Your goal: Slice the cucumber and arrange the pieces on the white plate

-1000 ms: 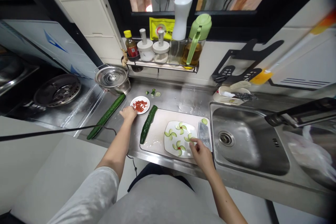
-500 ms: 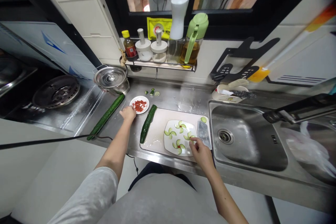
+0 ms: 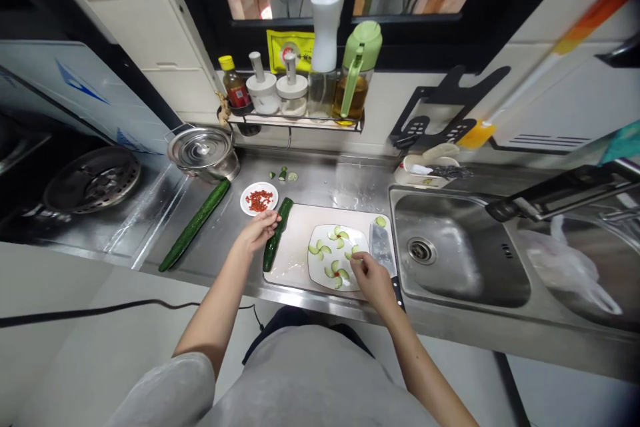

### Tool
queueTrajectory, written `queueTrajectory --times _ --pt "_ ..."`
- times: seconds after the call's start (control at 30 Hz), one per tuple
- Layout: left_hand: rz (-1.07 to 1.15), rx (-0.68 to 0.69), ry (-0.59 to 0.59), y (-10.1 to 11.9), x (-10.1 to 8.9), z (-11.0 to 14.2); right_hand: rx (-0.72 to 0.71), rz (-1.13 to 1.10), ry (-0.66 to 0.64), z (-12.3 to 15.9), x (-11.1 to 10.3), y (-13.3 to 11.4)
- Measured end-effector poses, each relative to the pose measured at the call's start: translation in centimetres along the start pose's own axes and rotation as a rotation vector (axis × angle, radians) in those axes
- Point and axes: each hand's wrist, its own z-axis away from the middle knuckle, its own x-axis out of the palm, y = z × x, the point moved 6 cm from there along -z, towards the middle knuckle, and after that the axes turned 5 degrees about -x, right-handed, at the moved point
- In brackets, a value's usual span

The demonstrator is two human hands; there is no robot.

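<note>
Showing four cucumber flowers point(image 3: 337, 273) on one square plate point(image 3: 333, 255), laid on a cutting board point(image 3: 295, 261); two whole cucumbers point(image 3: 195, 225), one overlapping the board's left edge, the other on the worktop point(image 3: 320, 188); one knife point(image 3: 383, 247); and one round dish point(image 3: 243, 203) of red pieces point(image 3: 259, 201), too many to count. The left hand point(image 3: 257, 231) has a narrow grip, a red piece point(image 3: 279, 216) at its fingertips, above the nearer cucumber and just beside the dish. The right hand point(image 3: 373, 280) lies at the square plate's right side, its fingertips over the rightmost flower; its fingers are drawn together, but whether they hold anything cannot be told. Both forearms reach forward, converging, palms partly downward.
</note>
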Motion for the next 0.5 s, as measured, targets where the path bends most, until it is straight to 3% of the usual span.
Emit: queueTrajectory --times 0.13,0.33,0.5 --pt "-0.139 0.079 -0.029 -1.1 3.1 2.3 -0.025 -0.141 -0.014 -0.2 0.4 -1.7" --pt "-0.528 0.226 -0.12 -5.4 7.9 5.8 -0.08 -0.254 -0.195 0.8 2.4 -4.1" --pt "-0.78 0.302 -0.151 -7.2 10.1 8.6 -0.089 -0.297 -0.262 2.1 3.7 -4.0"
